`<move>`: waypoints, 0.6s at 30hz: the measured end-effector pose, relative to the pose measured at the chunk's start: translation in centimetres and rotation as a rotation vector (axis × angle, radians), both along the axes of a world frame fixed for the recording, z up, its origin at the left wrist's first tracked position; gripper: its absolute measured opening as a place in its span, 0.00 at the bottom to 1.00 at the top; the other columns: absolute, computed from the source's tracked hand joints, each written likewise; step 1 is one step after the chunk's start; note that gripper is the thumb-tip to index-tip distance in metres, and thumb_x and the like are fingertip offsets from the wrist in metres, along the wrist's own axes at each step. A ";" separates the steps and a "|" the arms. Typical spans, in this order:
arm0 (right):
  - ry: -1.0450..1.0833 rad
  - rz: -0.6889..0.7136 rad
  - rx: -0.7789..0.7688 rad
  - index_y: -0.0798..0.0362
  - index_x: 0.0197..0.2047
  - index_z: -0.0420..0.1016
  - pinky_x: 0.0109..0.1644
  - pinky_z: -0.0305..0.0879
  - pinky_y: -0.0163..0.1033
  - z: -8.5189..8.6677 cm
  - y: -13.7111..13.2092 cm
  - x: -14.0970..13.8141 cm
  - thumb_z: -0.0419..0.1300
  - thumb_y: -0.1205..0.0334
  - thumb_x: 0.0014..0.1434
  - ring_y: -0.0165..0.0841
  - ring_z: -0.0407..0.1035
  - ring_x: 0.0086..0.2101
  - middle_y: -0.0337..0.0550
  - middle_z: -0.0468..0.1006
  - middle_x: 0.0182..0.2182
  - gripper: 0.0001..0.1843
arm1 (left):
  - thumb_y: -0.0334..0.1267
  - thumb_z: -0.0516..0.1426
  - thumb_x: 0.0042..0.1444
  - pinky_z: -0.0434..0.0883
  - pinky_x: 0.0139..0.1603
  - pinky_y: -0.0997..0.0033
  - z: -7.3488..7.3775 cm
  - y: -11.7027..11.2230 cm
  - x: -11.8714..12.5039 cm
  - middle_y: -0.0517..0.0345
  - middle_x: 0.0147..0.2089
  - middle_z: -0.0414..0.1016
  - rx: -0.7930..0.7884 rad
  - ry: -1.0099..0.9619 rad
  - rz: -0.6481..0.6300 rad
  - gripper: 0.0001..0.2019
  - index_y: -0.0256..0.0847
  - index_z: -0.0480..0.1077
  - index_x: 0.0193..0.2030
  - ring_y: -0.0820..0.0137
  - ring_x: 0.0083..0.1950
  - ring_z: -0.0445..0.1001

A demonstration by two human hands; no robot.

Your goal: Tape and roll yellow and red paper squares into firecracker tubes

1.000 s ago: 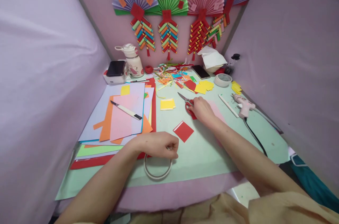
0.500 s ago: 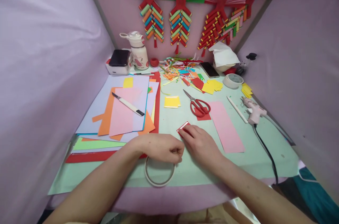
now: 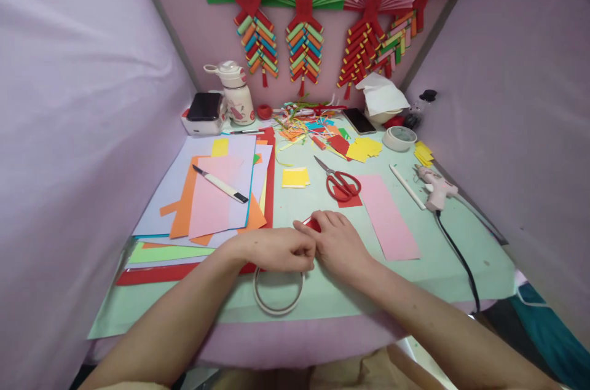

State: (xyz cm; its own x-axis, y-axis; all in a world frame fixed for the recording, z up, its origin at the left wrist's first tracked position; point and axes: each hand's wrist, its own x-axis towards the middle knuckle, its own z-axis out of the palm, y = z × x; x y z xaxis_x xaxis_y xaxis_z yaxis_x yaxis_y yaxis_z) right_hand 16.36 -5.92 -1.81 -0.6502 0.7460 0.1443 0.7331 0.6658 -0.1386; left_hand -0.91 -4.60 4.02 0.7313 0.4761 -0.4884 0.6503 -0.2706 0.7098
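A small red paper piece with a white strip along its edge lies on the table, largely covered by my right hand. The thumb and fingers of that hand are closed over the paper. My left hand is curled into a fist against the right hand's thumb side; whatever its fingers pinch is hidden. Under the left wrist a narrow roll of double-sided tape lies flat, partly covered. Beyond the hands, red-handled scissors rest on a red paper square.
Stacked coloured sheets with a craft knife lie left. Yellow pieces sit ahead; a pink strip, white pen and corded glue gun lie right. Paper scraps, a phone and a bottle stand behind.
My right hand has shifted left over the red paper, its thumb now reaching across it beside my left fist. The left hand stays curled. The whole view has moved slightly.
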 end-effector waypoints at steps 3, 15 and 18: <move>0.078 -0.001 0.002 0.41 0.60 0.63 0.51 0.55 0.46 0.0 1.0 0.3 0.53 0.61 0.62 0.39 0.62 0.45 0.47 0.71 0.44 0.22 | 0.39 0.49 0.54 0.58 0.24 0.76 -0.4 0.4 -0.4 0.65 0.25 0.64 -0.019 -0.018 0.088 0.07 0.41 0.64 0.31 0.76 0.25 0.60; 0.307 -0.116 -0.069 0.49 0.49 0.72 0.49 0.57 0.47 -0.3 2.5 2.0 0.52 0.64 0.63 0.40 0.61 0.49 0.46 0.72 0.49 0.13 | 0.44 0.49 0.55 0.59 0.27 0.75 -0.9 1.2 -0.9 0.65 0.26 0.65 -0.015 -0.078 0.451 0.09 0.41 0.64 0.33 0.74 0.28 0.61; 0.442 -0.207 -0.233 0.49 0.38 0.74 0.45 0.57 0.43 0.4 2.0 1.9 0.51 0.62 0.64 0.35 0.64 0.41 0.43 0.73 0.37 0.10 | 0.43 0.49 0.56 0.59 0.27 0.75 -1.5 1.2 -0.7 0.65 0.26 0.66 -0.013 -0.101 0.478 0.08 0.42 0.63 0.34 0.74 0.27 0.61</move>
